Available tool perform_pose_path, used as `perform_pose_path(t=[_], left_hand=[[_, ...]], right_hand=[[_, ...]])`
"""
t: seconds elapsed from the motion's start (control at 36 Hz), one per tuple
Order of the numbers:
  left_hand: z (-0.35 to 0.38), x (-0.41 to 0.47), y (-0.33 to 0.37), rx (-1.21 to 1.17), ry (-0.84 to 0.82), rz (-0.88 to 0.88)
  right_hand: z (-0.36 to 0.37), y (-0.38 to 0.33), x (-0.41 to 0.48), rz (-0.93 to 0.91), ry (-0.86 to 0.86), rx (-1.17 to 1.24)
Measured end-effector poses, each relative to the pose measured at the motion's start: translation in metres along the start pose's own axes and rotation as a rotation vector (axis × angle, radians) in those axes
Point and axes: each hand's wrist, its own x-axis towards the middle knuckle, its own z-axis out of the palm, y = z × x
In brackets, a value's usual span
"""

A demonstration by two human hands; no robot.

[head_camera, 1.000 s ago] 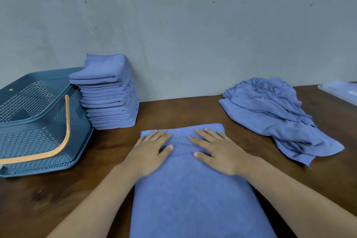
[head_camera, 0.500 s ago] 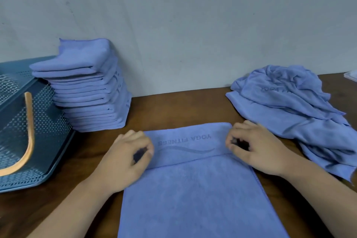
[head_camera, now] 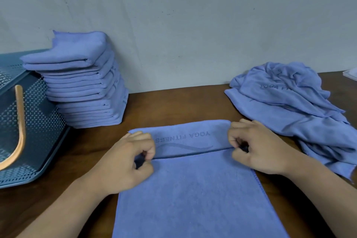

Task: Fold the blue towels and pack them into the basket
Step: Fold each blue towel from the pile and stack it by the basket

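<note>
Towel (head_camera: 193, 189): flat on the table (head_camera: 173, 106), far edge turned back, "YOGA FITNESS" showing upside down.
Left hand (head_camera: 127, 162): pinching the flap's left corner.
Right hand (head_camera: 257, 147): pinching its right corner.
Basket (head_camera: 38, 131): far left, tilted.
Stack (head_camera: 83, 83): folded, beside the basket.
Pile (head_camera: 289, 106): loose, right.

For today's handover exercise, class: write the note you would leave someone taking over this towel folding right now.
Left hand pinches the flat towel's turned-back far edge at its left end; right hand pinches the right end.
The towel lies on the table, partly folded.
Done: a stack of folded towels stands beside the basket, at left.
Left: finish this fold, fold the crumpled heap at right, pack all; no towel shows in the basket.
</note>
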Motion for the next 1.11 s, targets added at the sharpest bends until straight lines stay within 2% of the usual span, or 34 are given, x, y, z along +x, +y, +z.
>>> perform_pose_path(t=[0.06,0.11,0.22,0.42,0.47,0.56,0.61,0.69,0.86,1.03,1.11], left_hand=[[-0.001,0.002,0.002,-0.184,0.103,-0.074],[0.000,0.007,0.000,-0.258,0.201,-0.207],[0.004,0.010,-0.011,-0.274,0.227,-0.424],[-0.006,0.006,-0.026,-0.394,0.094,-0.437],[-0.008,0.008,-0.024,-0.475,0.162,-0.434],[-0.010,0.014,-0.019,-0.610,0.395,-0.445],[-0.005,0.014,-0.025,-0.488,0.497,-0.475],[0.007,0.010,-0.033,-0.189,0.433,-0.496],[0.013,0.009,-0.035,-0.158,0.410,-0.488],[0.011,0.007,-0.033,-0.141,0.334,-0.438],[0.011,0.007,-0.035,-0.133,0.324,-0.420]], right_hand=[[-0.001,-0.002,0.002,0.066,0.119,0.167],[0.002,-0.001,0.005,0.194,0.236,0.297],[0.015,0.005,0.008,0.370,0.261,0.387],[0.020,0.008,0.006,0.328,0.224,0.349],[0.021,0.008,0.007,0.325,0.232,0.319],[0.023,0.010,0.008,0.320,0.260,0.297],[0.025,0.011,0.008,0.303,0.269,0.298],[0.026,0.011,0.008,0.283,0.289,0.312],[0.028,0.012,0.008,0.276,0.277,0.353],[0.013,0.005,0.037,0.353,0.504,0.383],[0.025,0.012,0.053,0.415,0.447,0.360]])
